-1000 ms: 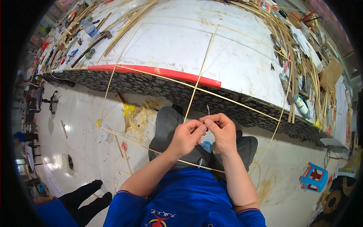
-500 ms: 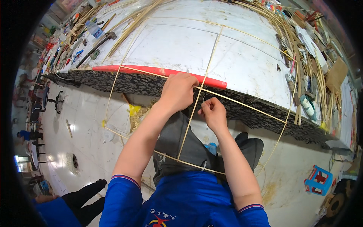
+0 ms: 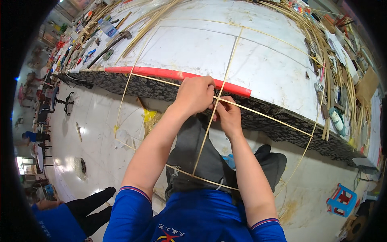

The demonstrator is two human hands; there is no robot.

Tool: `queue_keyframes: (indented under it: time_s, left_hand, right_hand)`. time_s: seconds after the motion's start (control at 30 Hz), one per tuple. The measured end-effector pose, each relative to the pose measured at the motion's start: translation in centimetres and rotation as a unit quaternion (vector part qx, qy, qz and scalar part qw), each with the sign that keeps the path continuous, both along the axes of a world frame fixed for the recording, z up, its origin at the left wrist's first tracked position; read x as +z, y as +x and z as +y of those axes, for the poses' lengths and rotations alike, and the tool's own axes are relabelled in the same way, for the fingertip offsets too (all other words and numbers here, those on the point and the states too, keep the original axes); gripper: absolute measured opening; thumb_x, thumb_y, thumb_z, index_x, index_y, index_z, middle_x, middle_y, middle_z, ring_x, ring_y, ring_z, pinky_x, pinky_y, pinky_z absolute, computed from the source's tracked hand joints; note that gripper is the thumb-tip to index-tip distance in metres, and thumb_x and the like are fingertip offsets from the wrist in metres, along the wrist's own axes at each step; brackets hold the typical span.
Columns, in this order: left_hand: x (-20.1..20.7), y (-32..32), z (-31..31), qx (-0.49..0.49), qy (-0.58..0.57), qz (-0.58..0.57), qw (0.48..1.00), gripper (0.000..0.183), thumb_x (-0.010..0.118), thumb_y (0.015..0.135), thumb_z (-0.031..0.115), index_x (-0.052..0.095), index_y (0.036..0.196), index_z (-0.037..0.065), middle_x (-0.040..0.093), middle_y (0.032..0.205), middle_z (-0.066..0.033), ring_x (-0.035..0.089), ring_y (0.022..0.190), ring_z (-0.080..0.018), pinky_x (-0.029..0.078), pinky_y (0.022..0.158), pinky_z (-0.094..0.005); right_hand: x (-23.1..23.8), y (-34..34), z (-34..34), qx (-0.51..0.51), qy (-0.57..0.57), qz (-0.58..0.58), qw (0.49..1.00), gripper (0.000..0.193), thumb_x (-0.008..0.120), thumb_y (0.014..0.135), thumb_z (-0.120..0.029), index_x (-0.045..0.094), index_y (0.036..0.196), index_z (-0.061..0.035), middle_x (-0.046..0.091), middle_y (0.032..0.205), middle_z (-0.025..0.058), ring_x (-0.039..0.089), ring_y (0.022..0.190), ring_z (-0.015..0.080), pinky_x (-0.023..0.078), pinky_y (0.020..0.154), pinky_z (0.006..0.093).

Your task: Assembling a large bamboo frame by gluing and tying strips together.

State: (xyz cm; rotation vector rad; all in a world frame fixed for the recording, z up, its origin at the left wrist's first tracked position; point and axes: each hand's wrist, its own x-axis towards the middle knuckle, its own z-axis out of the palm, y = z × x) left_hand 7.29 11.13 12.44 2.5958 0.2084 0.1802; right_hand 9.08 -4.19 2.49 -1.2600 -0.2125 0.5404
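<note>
A large rectangular frame of thin bamboo strips [image 3: 278, 118], with a lengthwise strip crossing its middle, spans the table edge and my lap. My left hand [image 3: 194, 95] is closed on the crosswise strip, just left of the crossing. Close by, my right hand [image 3: 229, 118] has its fingers pinched together below and behind that crossing. Its fingertips are partly covered by the strips and my left hand. The thin strand seen in the right fingers earlier is hard to make out now.
The white-topped table [image 3: 193, 48] has red tape [image 3: 161, 73] along its near edge. On it lie a hammer [image 3: 111, 48], a plastic bottle [image 3: 107, 28] and bundled bamboo strips [image 3: 150, 30]. A blue stool [image 3: 343, 200] stands at right; another person's legs [image 3: 90, 207] are at lower left.
My right hand has moved up and in against the strip crossing, close to my left hand. The thin strand loop has gone out of sight. My left hand keeps its grip.
</note>
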Motion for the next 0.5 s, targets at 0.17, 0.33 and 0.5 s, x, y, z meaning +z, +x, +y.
queue_keyframes:
  time_s: [0.17, 0.33, 0.5]
  left_hand:
    - [0.2, -0.2, 0.0, 0.03, -0.04, 0.039, 0.998, 0.027, 0.058, 0.095, 0.025, 0.071, 0.101, 0.002, 0.071, 0.089, -0.0215, 0.069, 0.086, -0.0392, 0.053, 0.077, -0.0466]
    - [0.2, -0.4, 0.1, 0.05, -0.016, 0.087, 0.995, 0.041, 0.051, 0.097, 0.036, 0.073, 0.096, 0.001, 0.072, 0.091, -0.0215, 0.069, 0.089, -0.0416, 0.053, 0.083, -0.0501]
    - [-0.3, -0.2, 0.4, 0.051, -0.101, 0.143, 0.983, 0.047, 0.055, 0.094, 0.044, 0.075, 0.092, 0.002, 0.073, 0.09, -0.0203, 0.071, 0.089, -0.0384, 0.054, 0.083, -0.0463]
  right_hand:
    - [-0.3, -0.5, 0.0, 0.001, 0.056, 0.031, 0.998, 0.011, 0.058, 0.103, -0.011, 0.058, 0.109, -0.0021, 0.072, 0.092, 0.0095, 0.059, 0.063, 0.0087, 0.049, 0.057, 0.0238]
    - [-1.1, -1.1, 0.0, 0.019, 0.067, 0.034, 0.997, 0.013, 0.059, 0.103, -0.013, 0.058, 0.109, -0.0017, 0.073, 0.093, 0.0102, 0.059, 0.064, 0.009, 0.049, 0.058, 0.0241]
    - [-1.2, -1.4, -0.2, 0.038, 0.06, 0.04, 0.997, 0.015, 0.06, 0.103, -0.015, 0.058, 0.109, -0.0017, 0.072, 0.097, 0.0125, 0.061, 0.067, 0.0116, 0.051, 0.061, 0.0263]
